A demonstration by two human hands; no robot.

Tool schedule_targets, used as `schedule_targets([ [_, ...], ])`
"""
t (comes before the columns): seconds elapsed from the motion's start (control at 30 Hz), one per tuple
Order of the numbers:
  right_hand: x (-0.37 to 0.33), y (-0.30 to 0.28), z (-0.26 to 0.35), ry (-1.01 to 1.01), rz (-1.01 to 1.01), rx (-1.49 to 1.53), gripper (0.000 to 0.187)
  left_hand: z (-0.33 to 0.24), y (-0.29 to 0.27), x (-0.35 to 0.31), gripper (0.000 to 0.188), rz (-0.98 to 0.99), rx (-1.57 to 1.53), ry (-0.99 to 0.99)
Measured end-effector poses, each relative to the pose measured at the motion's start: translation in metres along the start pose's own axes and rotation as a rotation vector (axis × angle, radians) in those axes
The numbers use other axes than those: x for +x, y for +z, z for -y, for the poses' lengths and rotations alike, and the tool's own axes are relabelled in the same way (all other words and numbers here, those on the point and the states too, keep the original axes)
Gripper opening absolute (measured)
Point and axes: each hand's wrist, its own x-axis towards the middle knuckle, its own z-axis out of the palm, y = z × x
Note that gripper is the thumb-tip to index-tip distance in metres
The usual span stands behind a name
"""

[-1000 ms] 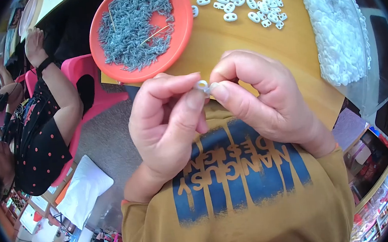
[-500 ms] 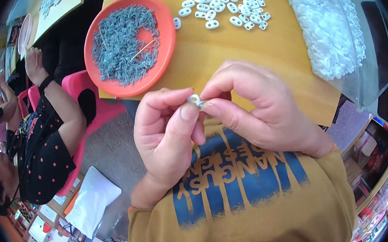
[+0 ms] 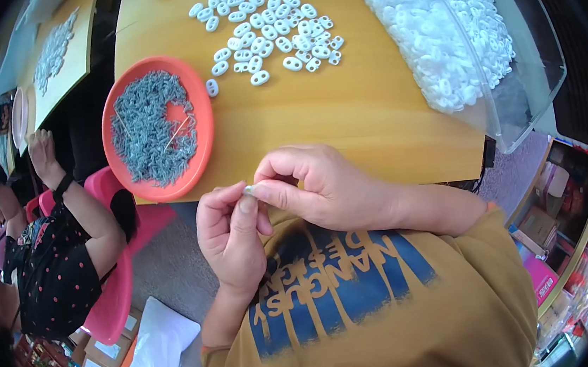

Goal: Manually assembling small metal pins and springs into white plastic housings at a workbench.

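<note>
Close in front of my chest, both hands meet on one small white plastic piece (image 3: pixel 248 190), mostly covered by the fingertips. My left hand (image 3: pixel 232 233) is closed, pinching it between thumb and forefinger. From the other side my right hand (image 3: pixel 319 187) pinches at the same piece, its other fingers curled. Past my left hand stands an orange-red plate (image 3: pixel 206 132) heaped with small grey coils that look like springs (image 3: pixel 146 120). Thin wooden sticks (image 3: pixel 177 132) lie on the heap. Farther off, several white oval plastic pieces with two holes (image 3: pixel 265 48) are spread over the wooden table (image 3: pixel 346 132).
A clear bin (image 3: pixel 505 131) full of white plastic pieces (image 3: pixel 448 55) stands at the table's right side. To the left, another person (image 3: pixel 61 262) sits on a pink chair (image 3: pixel 117 299) near a second table (image 3: pixel 68 78). A white bag (image 3: pixel 161 345) lies on the floor, with shelves (image 3: pixel 559 221) at right.
The view has shifted, so table, plate and bin sit differently in it. Both hands keep their pinch on the white piece, which is now more covered by the fingertips.
</note>
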Motion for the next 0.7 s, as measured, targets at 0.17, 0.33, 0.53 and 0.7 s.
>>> schedule_targets([
  [0.17, -0.002, -0.027, -0.014, -0.39, -0.378, -0.762, 0.02, -0.003, 0.003, 0.003, 0.013, -0.071, -0.219, -0.108],
  [0.33, 0.005, -0.062, -0.03, -0.376, -0.506, -1.045, 0.026, 0.002, -0.002, 0.003, 0.012, -0.069, -0.224, -0.119],
  [0.53, 0.009, -0.067, -0.037, -0.337, -0.457, -1.144, 0.027, -0.002, -0.001, 0.005, 0.012, -0.05, -0.244, -0.169],
  [0.7, 0.009, -0.069, -0.034, -0.37, -0.446, -1.161, 0.021, -0.005, -0.003, 0.009, 0.012, -0.068, -0.253, -0.18],
])
